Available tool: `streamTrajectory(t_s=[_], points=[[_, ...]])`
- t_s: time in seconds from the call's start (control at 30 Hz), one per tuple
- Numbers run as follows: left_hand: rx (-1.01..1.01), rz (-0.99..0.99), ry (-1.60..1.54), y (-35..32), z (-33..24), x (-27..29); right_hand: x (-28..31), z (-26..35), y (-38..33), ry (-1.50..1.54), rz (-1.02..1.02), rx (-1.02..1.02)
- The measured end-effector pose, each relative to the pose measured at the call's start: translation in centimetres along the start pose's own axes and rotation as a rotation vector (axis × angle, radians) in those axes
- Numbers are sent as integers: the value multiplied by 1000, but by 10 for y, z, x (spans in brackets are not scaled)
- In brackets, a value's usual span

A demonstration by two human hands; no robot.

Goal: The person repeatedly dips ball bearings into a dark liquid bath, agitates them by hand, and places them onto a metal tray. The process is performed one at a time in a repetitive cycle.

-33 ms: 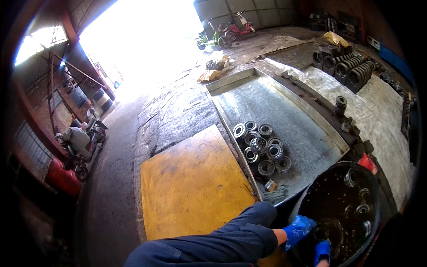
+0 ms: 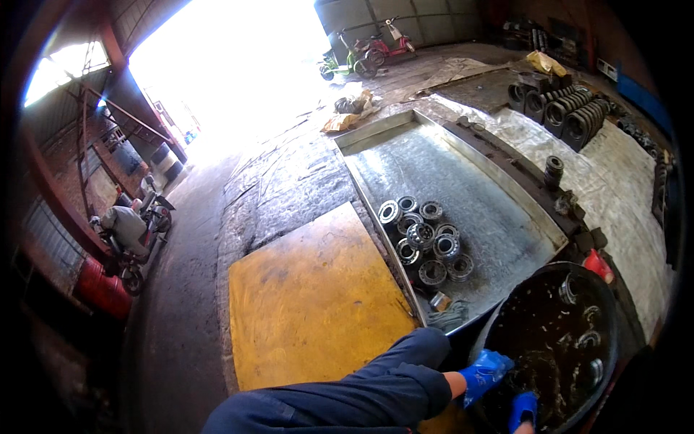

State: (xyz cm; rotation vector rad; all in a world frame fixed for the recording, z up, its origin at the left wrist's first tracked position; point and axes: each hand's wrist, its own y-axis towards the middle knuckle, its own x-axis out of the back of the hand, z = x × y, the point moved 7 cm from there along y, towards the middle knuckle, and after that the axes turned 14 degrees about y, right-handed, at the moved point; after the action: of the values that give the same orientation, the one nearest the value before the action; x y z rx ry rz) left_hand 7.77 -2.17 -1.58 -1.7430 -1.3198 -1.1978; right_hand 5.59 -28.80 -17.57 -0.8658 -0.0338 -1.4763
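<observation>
The blue-gloved left hand (image 2: 486,375) and right hand (image 2: 523,411) are apart from each other at the near side of a round tub (image 2: 494,329), fingertips lost to view at the dark liquid (image 2: 538,318); whether either grips anything cannot be told. Several metal rings (image 2: 589,339) lie partly sunk in that liquid, to the right of and beyond both hands. A ring pile (image 2: 421,236) sits ahead-left in a metal tray (image 2: 499,217), well apart from them
</observation>
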Motion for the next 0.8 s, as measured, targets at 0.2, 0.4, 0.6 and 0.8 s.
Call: streamTrajectory(t_s=[0.2, 0.4, 0.6, 0.8], points=[[55, 128, 8, -4, 6, 0, -10, -2, -5, 89, 24, 3], [20, 142, 79, -3, -3, 12, -7, -15, 1, 265, 20, 13], [51, 130, 57, -3, -6, 22, -7, -5, -4, 113, 7, 9], [64, 166, 53, -5, -5, 22, -11, 5, -1, 3, 11, 16]])
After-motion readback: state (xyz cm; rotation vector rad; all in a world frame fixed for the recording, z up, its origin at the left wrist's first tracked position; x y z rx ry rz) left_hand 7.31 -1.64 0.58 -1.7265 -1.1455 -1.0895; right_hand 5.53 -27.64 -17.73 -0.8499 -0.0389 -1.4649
